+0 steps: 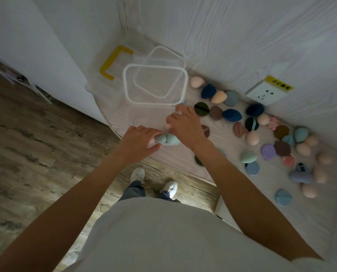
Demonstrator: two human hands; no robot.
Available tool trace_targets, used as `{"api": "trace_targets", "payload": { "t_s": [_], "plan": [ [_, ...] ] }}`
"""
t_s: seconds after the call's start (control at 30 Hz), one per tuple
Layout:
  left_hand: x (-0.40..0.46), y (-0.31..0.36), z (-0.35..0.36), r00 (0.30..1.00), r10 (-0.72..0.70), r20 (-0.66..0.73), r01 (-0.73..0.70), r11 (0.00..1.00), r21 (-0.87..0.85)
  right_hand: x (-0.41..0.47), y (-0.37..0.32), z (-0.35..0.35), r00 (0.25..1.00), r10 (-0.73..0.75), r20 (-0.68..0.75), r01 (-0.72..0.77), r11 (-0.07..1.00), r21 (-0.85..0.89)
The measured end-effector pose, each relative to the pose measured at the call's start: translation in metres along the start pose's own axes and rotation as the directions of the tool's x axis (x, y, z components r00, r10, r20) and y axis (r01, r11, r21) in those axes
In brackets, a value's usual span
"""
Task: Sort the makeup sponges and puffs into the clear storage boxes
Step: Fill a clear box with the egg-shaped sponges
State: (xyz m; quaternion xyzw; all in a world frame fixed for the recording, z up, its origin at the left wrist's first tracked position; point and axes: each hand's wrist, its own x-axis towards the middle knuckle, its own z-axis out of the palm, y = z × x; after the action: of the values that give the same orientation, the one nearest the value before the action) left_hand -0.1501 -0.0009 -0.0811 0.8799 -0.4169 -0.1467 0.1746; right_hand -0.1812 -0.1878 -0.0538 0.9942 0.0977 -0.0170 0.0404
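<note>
My left hand [140,141] grips a pale teal sponge [160,138] between fingers and thumb at the table's front edge. A second teal sponge [173,139] lies right beside it, partly under my right hand [186,125]. That hand is palm down, its fingers reaching toward the base of the clear storage box [184,83]. A bit of pale pink [168,126] shows under its thumb; what the fingers hold is hidden. Several sponges and puffs [231,114] in blue, pink, brown, green and purple are scattered to the right.
A clear lid [159,51] leans behind the box. A bigger clear bin with a yellow handle [112,63] stands at the back left. A wall socket [265,93] sits on the right wall. Wooden floor and my shoes [138,173] are below the table edge.
</note>
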Motion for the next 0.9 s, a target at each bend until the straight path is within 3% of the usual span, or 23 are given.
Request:
{"api": "trace_targets", "payload": {
  "t_s": [0.1,0.3,0.43,0.5,0.67,0.73,0.8,0.87,0.9],
  "plan": [
    [-0.001,-0.001,0.000,1.000,-0.005,-0.006,0.005,1.000,-0.014,-0.005,0.005,0.002,0.997,0.080,0.021,-0.080,0.996,0.042],
    [0.000,-0.004,-0.002,0.999,0.044,-0.006,-0.044,0.999,-0.007,-0.007,0.008,0.012,0.997,0.078,-0.023,-0.075,0.992,0.104],
    [0.010,-0.004,-0.007,1.000,-0.014,0.021,0.014,0.999,-0.045,-0.006,0.006,0.019,0.991,0.118,-0.071,-0.110,0.989,0.103],
    [0.020,-0.002,-0.005,0.997,-0.079,-0.016,0.076,0.990,-0.120,-0.006,0.007,0.022,0.982,0.150,-0.118,-0.126,0.974,0.187],
    [0.044,0.010,0.010,0.950,-0.301,0.082,0.303,0.826,-0.476,-0.011,0.010,0.023,0.962,0.273,-0.006,-0.241,0.860,0.449],
    [0.045,0.010,0.014,0.944,-0.321,0.076,0.318,0.821,-0.475,-0.011,0.016,0.018,0.945,0.328,0.014,-0.276,0.771,0.573],
    [0.044,0.006,0.016,0.952,-0.297,0.077,0.297,0.830,-0.472,-0.010,0.033,0.010,0.886,0.459,-0.064,-0.310,0.689,0.655],
    [0.044,0.004,0.016,0.960,-0.266,0.083,0.273,0.839,-0.470,-0.007,0.058,0.002,0.804,0.592,-0.054,-0.401,0.609,0.685],
    [0.043,0.004,0.016,0.963,-0.257,0.077,0.262,0.846,-0.465,-0.002,0.072,0.001,0.793,0.607,-0.049,-0.434,0.621,0.653]
  ]
}}
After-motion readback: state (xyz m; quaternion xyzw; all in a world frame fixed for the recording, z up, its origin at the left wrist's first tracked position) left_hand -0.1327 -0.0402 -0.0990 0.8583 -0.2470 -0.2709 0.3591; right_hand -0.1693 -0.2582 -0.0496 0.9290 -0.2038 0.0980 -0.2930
